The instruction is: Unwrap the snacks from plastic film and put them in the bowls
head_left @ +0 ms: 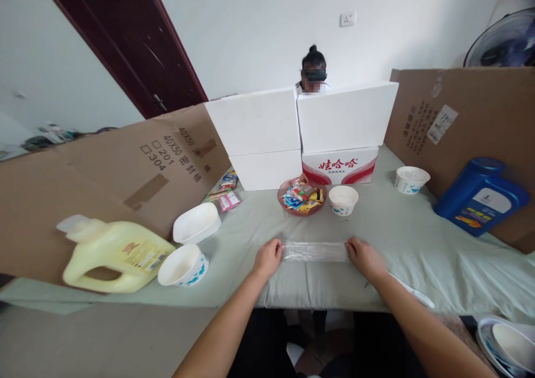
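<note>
While I watch the head feed remotely, biggest first: green cloth (238, 227) spans the middle of the frame, creased at lower right. Left cardboard panel (104, 166) and right cardboard panel (480, 116) flank it. White boxes (259, 121) stand stacked upper centre, a person's head (314, 68) showing above them. Yellow jug (131, 252) is lower left, blue jug (476, 197) right of frame. Reddish bowl (288, 208) of packets (307, 193) sits centre, just beside a paper bowl (343, 202).

Clear plastic film (315, 251) is just below those, lower centre, wrinkled, spread between the hands. Left hand (270, 257) pinches its left end, right hand (368, 261) its right end.

Risks, my read: uneven pull tears it at a pinch point; slack lets it fold and cling to itself; a slipping fingertip drops one end. A forward reach could bump the paper bowl. Thin white item (413, 291) sits right by the right forearm; an elbow sweep could shove it.
</note>
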The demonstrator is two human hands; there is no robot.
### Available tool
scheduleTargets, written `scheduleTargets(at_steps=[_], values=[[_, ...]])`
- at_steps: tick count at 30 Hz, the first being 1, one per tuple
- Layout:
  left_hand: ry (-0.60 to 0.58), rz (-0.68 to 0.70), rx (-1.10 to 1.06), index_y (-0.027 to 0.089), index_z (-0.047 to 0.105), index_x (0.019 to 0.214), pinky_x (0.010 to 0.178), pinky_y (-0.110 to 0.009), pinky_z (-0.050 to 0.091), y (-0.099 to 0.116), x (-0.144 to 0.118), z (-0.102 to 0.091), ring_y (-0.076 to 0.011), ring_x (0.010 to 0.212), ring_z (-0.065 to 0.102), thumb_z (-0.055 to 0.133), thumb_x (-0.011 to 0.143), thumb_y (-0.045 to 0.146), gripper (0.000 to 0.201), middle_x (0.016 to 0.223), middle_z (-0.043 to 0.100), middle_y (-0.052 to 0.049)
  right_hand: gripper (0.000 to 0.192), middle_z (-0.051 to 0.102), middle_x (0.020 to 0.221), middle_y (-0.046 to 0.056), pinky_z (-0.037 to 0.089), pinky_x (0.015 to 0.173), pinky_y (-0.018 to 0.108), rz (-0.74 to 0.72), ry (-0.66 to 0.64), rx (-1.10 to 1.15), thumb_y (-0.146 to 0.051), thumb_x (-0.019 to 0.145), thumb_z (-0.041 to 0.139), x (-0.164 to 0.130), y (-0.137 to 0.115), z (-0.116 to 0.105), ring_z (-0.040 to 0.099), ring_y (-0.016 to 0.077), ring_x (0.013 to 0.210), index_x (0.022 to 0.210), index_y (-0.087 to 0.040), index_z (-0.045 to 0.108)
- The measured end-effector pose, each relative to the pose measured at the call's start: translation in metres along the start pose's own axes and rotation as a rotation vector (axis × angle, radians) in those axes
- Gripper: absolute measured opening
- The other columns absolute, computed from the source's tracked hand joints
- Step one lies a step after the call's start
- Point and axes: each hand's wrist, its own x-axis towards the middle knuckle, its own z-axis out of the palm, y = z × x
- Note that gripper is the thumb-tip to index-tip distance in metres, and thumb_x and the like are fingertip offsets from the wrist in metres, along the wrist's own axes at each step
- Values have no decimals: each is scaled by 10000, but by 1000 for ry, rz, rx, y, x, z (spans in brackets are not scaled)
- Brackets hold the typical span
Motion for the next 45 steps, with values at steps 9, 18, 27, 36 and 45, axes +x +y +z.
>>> scheduleTargets(at_steps=[9, 18, 27, 36, 45], values=[[98, -175, 168, 144, 612, 1067, 827, -340, 442, 18, 0, 11, -248, 969, 605, 491, 909, 276, 239, 1052, 627, -132, 279, 691, 984, 121, 460, 678, 328, 60, 18, -117, -290, 966, 346, 16, -15, 11, 674, 229, 788, 1022, -160, 586], [25, 417, 91, 174, 502, 1321, 1100, -485, 292, 71, -25, 41, -283, 1339, 363, 396, 931, 261, 414, 1399, 480, -115, 398, 509, 1399, 101, 192, 1130, 472, -393, 190, -133, -272, 959, 344, -5, -57, 22, 344, 256, 1359, 1286, -194, 559], [-180, 364, 210, 201, 236, 1496, 1163, -524, 113, 48, -20, 50, -300, 1451, 104, 404, 921, 529, 683, 1577, 151, -88, 556, 286, 1533, 108, 158, 1109, 577, -168, 13, -210, -391, 962, 320, 9, -10, 36, 219, 299, 1419, 1464, -152, 315], [25, 73, 312, 94, 310, 1461, 1120, -566, 184, 27, -24, 36, -366, 1424, 176, 437, 917, 500, 690, 1539, 241, -189, 381, 531, 1342, 129, 320, 987, 431, 60, 75, -2, -289, 888, 479, 18, 2, 12, 410, 304, 1250, 1241, -192, 582], [105, 333, 62, 181, 598, 1190, 954, -424, 430, 62, -43, 36, -256, 1072, 499, 522, 888, 249, 319, 1155, 588, -93, 95, 645, 759, 66, 425, 754, 321, 123, 49, 311, -172, 745, 530, 26, 13, -6, 590, 206, 802, 720, -181, 622]])
